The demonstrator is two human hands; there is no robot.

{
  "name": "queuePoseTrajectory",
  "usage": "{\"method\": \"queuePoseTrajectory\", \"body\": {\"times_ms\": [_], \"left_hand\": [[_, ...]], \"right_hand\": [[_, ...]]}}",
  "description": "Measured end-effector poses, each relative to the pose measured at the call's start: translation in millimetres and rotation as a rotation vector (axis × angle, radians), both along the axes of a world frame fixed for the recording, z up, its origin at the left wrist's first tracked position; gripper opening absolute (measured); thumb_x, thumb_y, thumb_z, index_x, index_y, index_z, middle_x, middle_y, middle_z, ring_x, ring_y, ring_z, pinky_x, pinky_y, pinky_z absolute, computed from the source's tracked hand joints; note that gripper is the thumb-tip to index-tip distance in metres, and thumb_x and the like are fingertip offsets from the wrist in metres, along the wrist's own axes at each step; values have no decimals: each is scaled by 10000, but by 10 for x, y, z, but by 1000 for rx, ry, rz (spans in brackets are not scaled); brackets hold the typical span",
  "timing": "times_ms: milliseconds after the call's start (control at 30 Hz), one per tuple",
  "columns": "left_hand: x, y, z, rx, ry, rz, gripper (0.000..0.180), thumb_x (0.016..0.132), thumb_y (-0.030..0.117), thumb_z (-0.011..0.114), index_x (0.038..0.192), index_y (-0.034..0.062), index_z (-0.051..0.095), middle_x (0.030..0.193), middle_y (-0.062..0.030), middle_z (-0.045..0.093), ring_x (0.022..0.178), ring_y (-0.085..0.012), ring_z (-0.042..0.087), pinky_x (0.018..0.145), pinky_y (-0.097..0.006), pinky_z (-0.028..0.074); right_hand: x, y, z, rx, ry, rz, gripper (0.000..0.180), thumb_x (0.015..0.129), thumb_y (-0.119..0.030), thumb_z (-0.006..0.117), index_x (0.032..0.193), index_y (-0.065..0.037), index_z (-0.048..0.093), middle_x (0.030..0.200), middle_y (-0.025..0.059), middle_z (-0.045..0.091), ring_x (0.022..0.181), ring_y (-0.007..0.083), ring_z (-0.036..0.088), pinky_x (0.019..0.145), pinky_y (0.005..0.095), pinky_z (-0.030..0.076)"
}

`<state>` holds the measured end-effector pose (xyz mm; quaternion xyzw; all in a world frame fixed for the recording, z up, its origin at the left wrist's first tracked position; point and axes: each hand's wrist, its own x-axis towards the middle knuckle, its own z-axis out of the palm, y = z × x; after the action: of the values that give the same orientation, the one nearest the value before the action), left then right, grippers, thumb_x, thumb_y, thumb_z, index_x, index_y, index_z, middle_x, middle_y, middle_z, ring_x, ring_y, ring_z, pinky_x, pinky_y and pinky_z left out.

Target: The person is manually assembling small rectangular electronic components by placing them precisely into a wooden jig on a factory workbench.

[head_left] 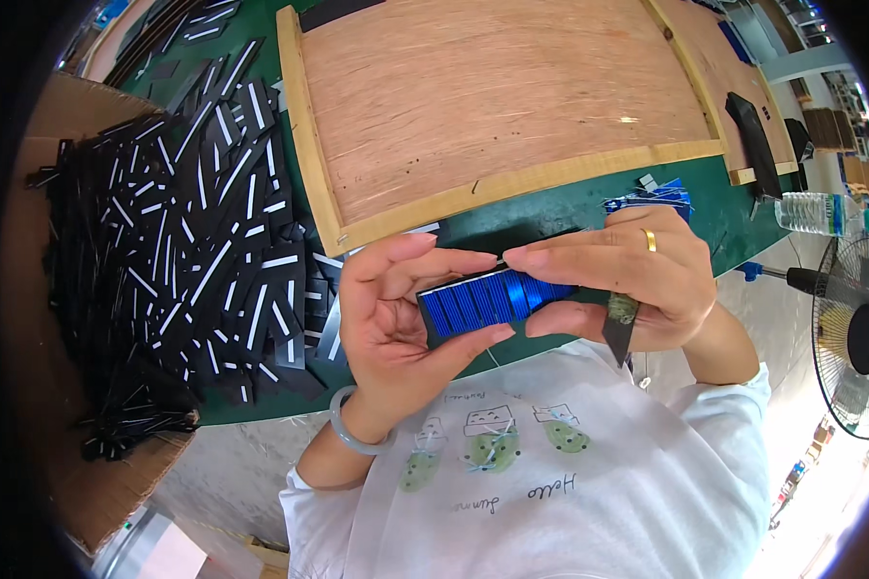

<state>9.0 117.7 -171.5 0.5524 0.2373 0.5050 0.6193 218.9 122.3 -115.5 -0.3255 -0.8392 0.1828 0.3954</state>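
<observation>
My left hand (pixel 396 314) and my right hand (pixel 623 280) hold between them a fanned stack of thin blue rectangular pieces (pixel 488 299), close to my chest. Left thumb and fingers clamp the stack's left end from above and below. Right fingertips pinch its right end, and a dark pointed strip (pixel 618 333) sticks down out of that hand. A ring sits on a right finger and a pale bangle on my left wrist.
A big heap of black strips with white stripes (pixel 183 232) covers the green table (pixel 550 207) at left, on cardboard. A framed plywood board (pixel 492 106) lies ahead. More blue pieces (pixel 652 198), a water bottle (pixel 816 212) and a fan (pixel 854 338) are at right.
</observation>
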Motion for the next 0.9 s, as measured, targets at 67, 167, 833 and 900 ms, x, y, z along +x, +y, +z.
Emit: {"method": "queuePoseTrajectory", "body": {"times_ms": [67,167,833,900], "left_hand": [[9,6,0,5,3,-3,744,654,-120,749,1238,36,316,1103,-220,578,1056,-247,586,891,-323,497],[14,10,2,23,19,-5,746,655,-120,749,1240,35,314,1105,-221,577,1053,-244,588,882,-319,501],[38,10,13,19,18,-21,764,669,-117,741,1264,41,289,1117,-230,571,1044,-241,590,860,-319,512],[44,-1,32,4,-2,-4,699,675,-126,730,1234,33,342,1109,-231,570,1031,-243,593,863,-323,511]], "right_hand": [[19,-7,0,7,-21,-10,468,598,-188,827,980,22,658,867,136,699,497,136,585,402,215,359],[29,-9,-10,4,-20,-16,468,594,-189,829,978,19,659,869,133,699,495,134,582,404,213,358],[63,-9,-79,26,-18,-3,469,591,-206,828,970,17,666,883,127,699,467,111,531,393,217,315],[65,-6,-84,26,-13,-11,458,595,-210,825,961,16,668,885,126,699,475,108,535,392,218,308]]}}
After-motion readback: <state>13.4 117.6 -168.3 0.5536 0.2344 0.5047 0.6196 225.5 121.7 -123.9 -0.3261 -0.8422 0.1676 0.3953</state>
